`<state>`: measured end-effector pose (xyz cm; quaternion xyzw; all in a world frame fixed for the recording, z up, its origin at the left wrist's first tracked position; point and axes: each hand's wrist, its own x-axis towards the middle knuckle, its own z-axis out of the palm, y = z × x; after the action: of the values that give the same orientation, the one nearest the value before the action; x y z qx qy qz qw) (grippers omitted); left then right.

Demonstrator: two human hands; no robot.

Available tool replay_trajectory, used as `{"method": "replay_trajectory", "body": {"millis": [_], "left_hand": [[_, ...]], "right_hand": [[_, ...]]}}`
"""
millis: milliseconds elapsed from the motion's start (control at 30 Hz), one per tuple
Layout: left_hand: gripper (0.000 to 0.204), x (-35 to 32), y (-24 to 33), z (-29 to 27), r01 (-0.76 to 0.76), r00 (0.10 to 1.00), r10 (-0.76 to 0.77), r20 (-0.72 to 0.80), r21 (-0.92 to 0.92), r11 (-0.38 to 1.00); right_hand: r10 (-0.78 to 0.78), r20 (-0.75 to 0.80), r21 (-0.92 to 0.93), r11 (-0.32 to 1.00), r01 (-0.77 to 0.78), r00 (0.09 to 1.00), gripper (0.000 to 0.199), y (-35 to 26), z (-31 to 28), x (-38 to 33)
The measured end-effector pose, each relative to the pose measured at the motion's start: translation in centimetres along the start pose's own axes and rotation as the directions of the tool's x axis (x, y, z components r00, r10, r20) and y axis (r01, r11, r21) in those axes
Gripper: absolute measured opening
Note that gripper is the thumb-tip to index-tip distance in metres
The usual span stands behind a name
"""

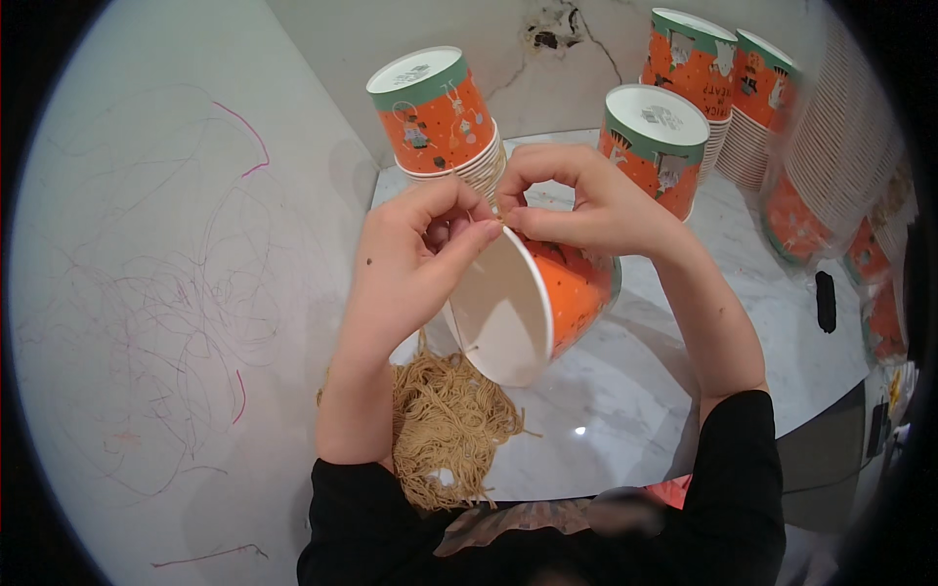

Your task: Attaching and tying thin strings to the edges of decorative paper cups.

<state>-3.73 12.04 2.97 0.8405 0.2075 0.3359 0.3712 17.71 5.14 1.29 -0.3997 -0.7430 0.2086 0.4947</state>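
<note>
Both hands pinch at the rim of one orange paper cup (572,293), held tilted above the marble counter (625,410), its white inside facing the camera. Left hand (415,259): thumb and forefinger closed narrow on the near-left part of the rim, other fingers curled behind. Right hand (586,200): fingertips pinched shut at the rim's top edge, touching the left hand's fingertips; looks like they grip a thin strand there, but too small to tell what exactly.

Just below the cup, near edge of the counter: a loose pile of tan string-like fibres (449,425), partly under the left forearm.

Far side: upside-down stack of same cups (440,122) at left, another stack (657,142) right of centre, two more (699,73) far right, and long sleeves of cups in clear wrap (840,166) along the right edge. Scribbled wall (166,293) on the left.

Risks, judged: the thin rim may crease or tear if the pinch pulls hard; the cup hangs by the rim only, so a slip drops it onto the fibres; an elbow swing right could knock the nearest stack.
</note>
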Motion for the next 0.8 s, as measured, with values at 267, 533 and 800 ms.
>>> {"method": "replay_trajectory", "body": {"millis": [267,533,800], "left_hand": [[0.01,-0.6,0.9,-0.4,-0.054,0.998,0.053,0.024,0.058,0.997],[0.005,0.2,-0.7,-1.5,0.194,0.974,-0.166,0.154,-0.188,0.963],[0.004,0.3,-0.1,-4.8,-0.152,0.954,0.016,-0.3,-0.435,0.887]], "right_hand": [[-0.04,0.051,0.057,0.998,0.037,0.998,0.015,0.2,0.9,0.1],[0.001,0.022,-0.143,0.99,0.002,1.0,0.017,0.0,-0.5,-0.1],[0.172,-0.347,-0.316,0.904,-0.287,0.922,0.047,-1.5,-4.9,-1.1]]}}
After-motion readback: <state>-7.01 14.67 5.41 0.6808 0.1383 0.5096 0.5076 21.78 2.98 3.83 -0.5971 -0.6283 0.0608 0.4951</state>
